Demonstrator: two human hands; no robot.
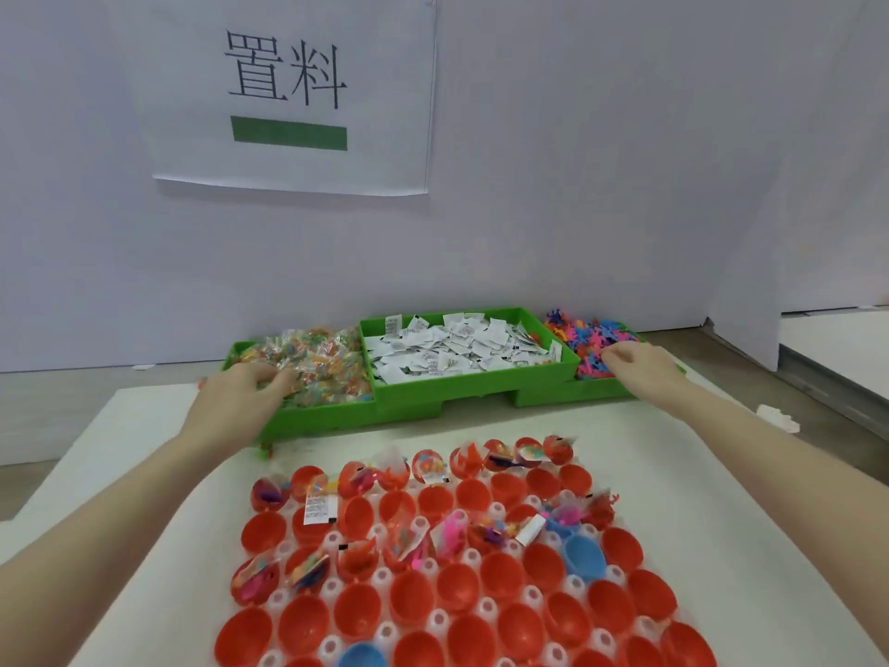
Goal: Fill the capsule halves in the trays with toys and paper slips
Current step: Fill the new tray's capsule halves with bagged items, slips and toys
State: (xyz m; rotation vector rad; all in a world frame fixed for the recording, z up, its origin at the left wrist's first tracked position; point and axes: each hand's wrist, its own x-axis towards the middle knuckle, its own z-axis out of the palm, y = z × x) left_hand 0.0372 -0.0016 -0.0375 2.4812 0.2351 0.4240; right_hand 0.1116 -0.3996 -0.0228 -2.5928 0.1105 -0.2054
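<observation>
White mat (144,450) carried a clear tray of capsule halves (462,570), mostly red, far rows partly filled. Behind stood three green bins. Left hand (245,392) grasped bagged toys (322,368); right hand (640,365) pinched plastic figures (589,337). Paper slips (452,351) filled the middle bin (457,389).

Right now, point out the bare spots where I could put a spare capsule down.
Bare white mat lies right of the capsule tray, below the right hand. A thinner bare strip runs between the green bins and the tray's far row. Left of the tray, the left hand and its forearm cross the mat. The bins and tray are crowded.
</observation>
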